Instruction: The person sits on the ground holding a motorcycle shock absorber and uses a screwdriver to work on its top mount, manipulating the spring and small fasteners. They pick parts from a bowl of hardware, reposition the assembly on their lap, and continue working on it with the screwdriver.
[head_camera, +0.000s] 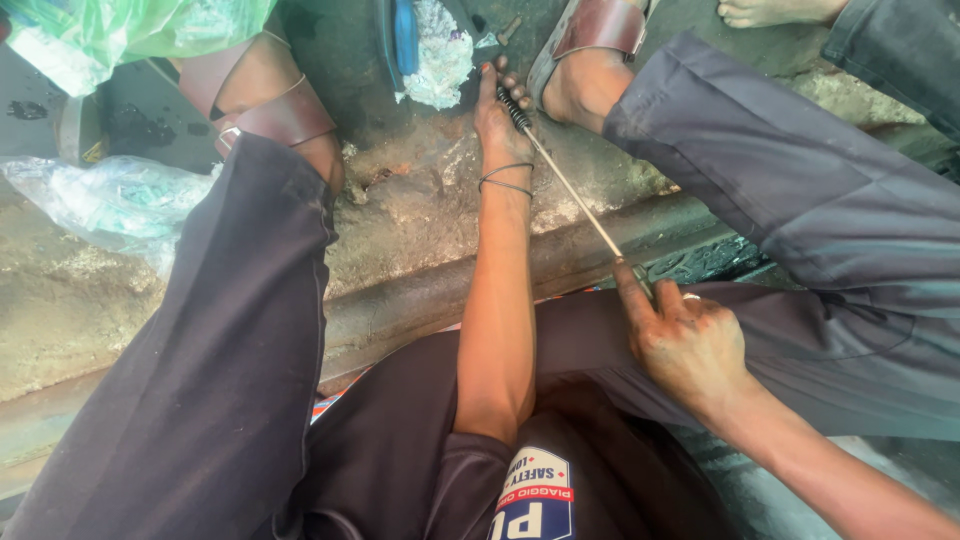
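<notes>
A: Rough concrete ground (420, 215), stained and gritty, with a raised concrete ledge (400, 310) running across it under the seated person's knees. Nearest the camera?

B: Dark trousers (220, 380) on both legs, then the right hand (690, 345). Fingers curled in a loose fist, forefinger stretched forward along the near end of a thin metal rod (575, 195). Closed on the rod, not clenched hard. Ring on one finger.

A: And the rod itself?

B: Runs slantwise away from the right hand, over the ledge, to a black ribbed grip (512, 105) at its far end.

A: Other hand?

B: Left hand (500, 115) reaches out between the legs, arm straight, thin dark bands at the wrist. Fingers wrapped round the black grip, palm pressed low to the ground. Grasping, both ends of the rod held.

A: Beyond that?

B: Brown sandals, one at the left (270, 115), one at the right (600, 30) just beside the left hand. Crumpled white rag (440, 55) next to a blue object (405, 35). Green plastic bag (120, 30) far left, clear plastic bag (110, 195) below it. Another person's bare foot (770, 10) at the top edge
</notes>
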